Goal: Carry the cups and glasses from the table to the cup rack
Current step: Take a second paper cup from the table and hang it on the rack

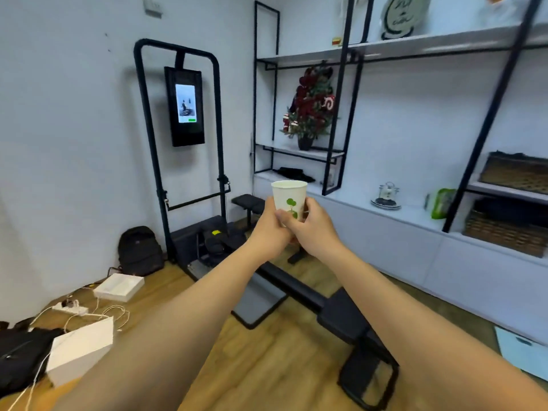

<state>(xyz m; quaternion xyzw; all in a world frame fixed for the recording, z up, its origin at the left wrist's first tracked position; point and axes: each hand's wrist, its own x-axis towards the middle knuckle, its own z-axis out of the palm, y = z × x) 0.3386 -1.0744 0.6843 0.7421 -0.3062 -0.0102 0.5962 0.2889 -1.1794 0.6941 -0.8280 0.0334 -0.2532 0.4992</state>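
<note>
Beyond and to the right of your hands runs the white shelf unit (385,221) with its black metal frame, its low counter level with your knuckles. Straight past your fingers and to the left stands the black exercise frame (178,143) with a lit screen (185,103) hung on it, and its long black rail (296,289) passes under both forearms across the wood floor. Below your left elbow lie two white boxes (83,351) and loose cables. Your left hand (271,225) wraps the lower left side of the paper cup (289,197), thumb curled across its front. Your right hand (314,226) closes round the lower right side, fingers behind and thumb forward. The cup stands upright between the two hands, held out at arm's length, its open rim clear above your fingers, a green leaf print facing you.
</note>
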